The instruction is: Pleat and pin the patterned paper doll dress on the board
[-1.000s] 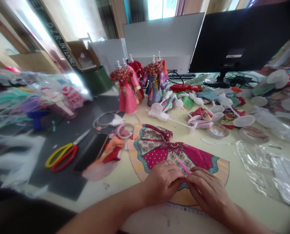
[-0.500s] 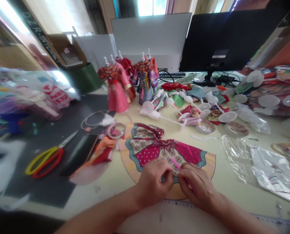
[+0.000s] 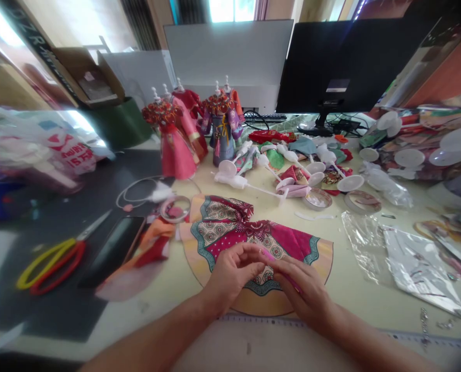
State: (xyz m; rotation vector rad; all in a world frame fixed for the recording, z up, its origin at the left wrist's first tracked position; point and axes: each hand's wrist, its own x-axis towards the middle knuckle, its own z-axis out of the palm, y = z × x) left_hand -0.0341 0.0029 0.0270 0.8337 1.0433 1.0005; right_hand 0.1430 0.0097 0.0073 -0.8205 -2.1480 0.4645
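A patterned fabric piece (image 3: 292, 245) in magenta, cream and teal with a peach border lies spread on the table. Above its middle, my left hand (image 3: 234, 274) is curled, thumb and fingers brought together near their tips; anything between them is too small to tell. My right hand (image 3: 306, 287) is closed around a slim pink tool (image 3: 268, 255), whose end points up and left toward my left fingertips. The fingertips of both hands are very near each other. Below the fabric, a ruler (image 3: 277, 321) runs along the table, partly behind my right forearm.
Yellow-and-red scissors (image 3: 58, 261), a phone (image 3: 114, 250) and orange cloth (image 3: 155, 248) lie left. Small dressed mannequins (image 3: 178, 147) stand behind, beside white stands (image 3: 234, 180) and tape rolls (image 3: 363, 201). Clear plastic bags (image 3: 416, 263) lie right; two monitors (image 3: 342, 67) stand at the back.
The view has shifted, moving the table items left in the picture. My left hand has turned and its fingers now reach over to the pink tool's end; my right fingers have straightened somewhat.
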